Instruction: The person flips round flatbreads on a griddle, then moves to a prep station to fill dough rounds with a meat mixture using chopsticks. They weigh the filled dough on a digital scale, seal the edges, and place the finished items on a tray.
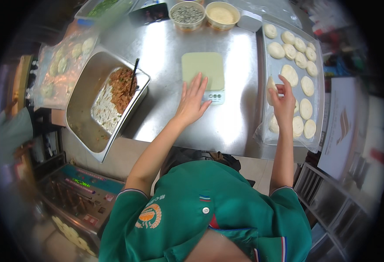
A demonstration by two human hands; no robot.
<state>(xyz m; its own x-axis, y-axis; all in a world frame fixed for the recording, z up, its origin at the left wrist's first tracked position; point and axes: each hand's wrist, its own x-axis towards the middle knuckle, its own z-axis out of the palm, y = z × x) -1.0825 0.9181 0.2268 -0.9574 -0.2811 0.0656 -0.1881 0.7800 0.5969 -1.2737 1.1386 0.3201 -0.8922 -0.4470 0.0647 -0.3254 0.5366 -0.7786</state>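
Note:
A light green kitchen scale [203, 65] lies on the steel table. My left hand [193, 100] rests with spread fingers over its lower left part, holding nothing. My right hand [283, 98] is over the right-hand tray and pinches a flattened dough round [270, 90] by its edge, tilted up on its side. Below and around it, several pale dough rounds [306, 108] lie on the plastic-lined metal tray [278, 142]. At the left, a deep steel pan [83, 114] holds minced meat filling [121, 86] with a dark-handled utensil [134, 75] standing in it.
Tubs of dark-and-white seeds [187, 14] and pale seeds [223, 15] stand at the far edge, beside a white box [250, 20] and a phone [149, 14]. Chopped greens [102, 7] fill a container at the far left. Plastic-covered dough pieces [62, 62] lie beyond the pan. A person's sleeve [13, 127] shows far left.

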